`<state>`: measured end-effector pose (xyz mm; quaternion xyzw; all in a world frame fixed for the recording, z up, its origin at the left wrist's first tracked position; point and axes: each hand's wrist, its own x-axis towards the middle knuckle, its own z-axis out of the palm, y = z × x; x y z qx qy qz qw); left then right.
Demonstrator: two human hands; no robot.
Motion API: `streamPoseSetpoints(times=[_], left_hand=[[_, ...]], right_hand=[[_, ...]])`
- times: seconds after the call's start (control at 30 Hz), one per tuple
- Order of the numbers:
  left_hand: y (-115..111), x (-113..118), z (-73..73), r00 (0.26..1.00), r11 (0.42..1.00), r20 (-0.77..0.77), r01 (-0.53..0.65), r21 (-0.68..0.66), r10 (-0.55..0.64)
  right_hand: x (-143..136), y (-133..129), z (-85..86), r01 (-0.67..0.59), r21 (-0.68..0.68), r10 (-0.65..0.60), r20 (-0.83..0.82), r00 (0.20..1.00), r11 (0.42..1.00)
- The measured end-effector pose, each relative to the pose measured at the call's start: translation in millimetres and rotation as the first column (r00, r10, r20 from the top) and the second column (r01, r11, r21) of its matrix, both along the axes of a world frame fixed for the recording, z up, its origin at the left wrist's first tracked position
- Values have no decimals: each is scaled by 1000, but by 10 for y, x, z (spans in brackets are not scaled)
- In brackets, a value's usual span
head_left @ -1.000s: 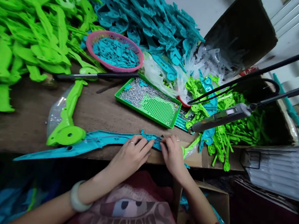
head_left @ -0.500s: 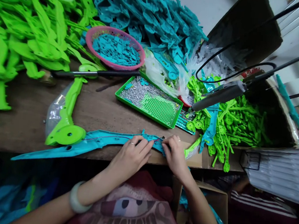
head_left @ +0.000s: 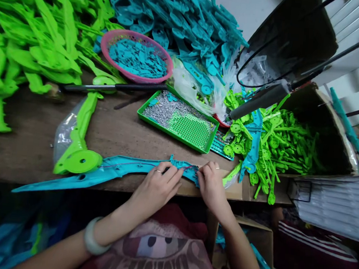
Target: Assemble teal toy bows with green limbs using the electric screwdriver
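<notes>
A long blue plastic shell half (head_left: 132, 168) lies along the table's front edge, with a thin reddish wire (head_left: 123, 163) running inside it. My left hand (head_left: 160, 182) is closed over the shell right of its middle, thumb and fingertips pressed on it near the wire. Close by, my right hand (head_left: 213, 187) pinches at the shell's right part; whatever is between its fingertips is hidden. At the shell's left a bright green part (head_left: 83, 161) with a round disc rests against it, a clear plastic curved piece (head_left: 64, 135) attached.
Beyond the shell stands a green tray (head_left: 180, 124) of small metal pieces. A pink basket (head_left: 134, 74) holds small blue parts. Green parts (head_left: 33, 42) and blue parts (head_left: 182, 26) are heaped behind. A grey cylindrical tool (head_left: 257, 101) hangs at right by a carton (head_left: 336, 135) of green pieces.
My right hand has shifted slightly right, its fingertips lower against the shell. My left hand stays about where it was. The grey tool sits a little higher in view.
</notes>
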<state>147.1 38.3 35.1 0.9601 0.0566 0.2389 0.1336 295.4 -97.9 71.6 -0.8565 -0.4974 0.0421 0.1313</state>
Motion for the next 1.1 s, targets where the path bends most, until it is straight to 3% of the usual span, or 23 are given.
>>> streamPoseSetpoints(times=[0.2,0.37,0.47,0.6,0.73,0.83,1.1], left_hand=[[-8,4,-11,1000,1000,-3,-4,20,4],[-32,-35,-20,999,995,-35,9,101,-5],[-75,-59,4,998,984,-68,1,176,11],[-132,-36,57,991,975,-122,-29,219,56],[-132,7,90,983,971,-168,-36,238,78],[-117,14,88,983,965,-165,-36,259,81],[-113,5,66,982,968,-170,-33,249,77]], right_hand=[[-131,-72,-93,-162,37,138,356,924,986],[-124,-160,-39,-369,-26,338,465,818,929],[-109,-191,-29,-461,12,403,463,789,887],[-140,-229,-68,-369,140,318,290,903,919],[-154,-217,-83,-85,314,72,52,996,946],[-128,-152,-59,27,248,-24,-18,1000,968],[-139,-28,29,27,81,-30,36,999,996]])
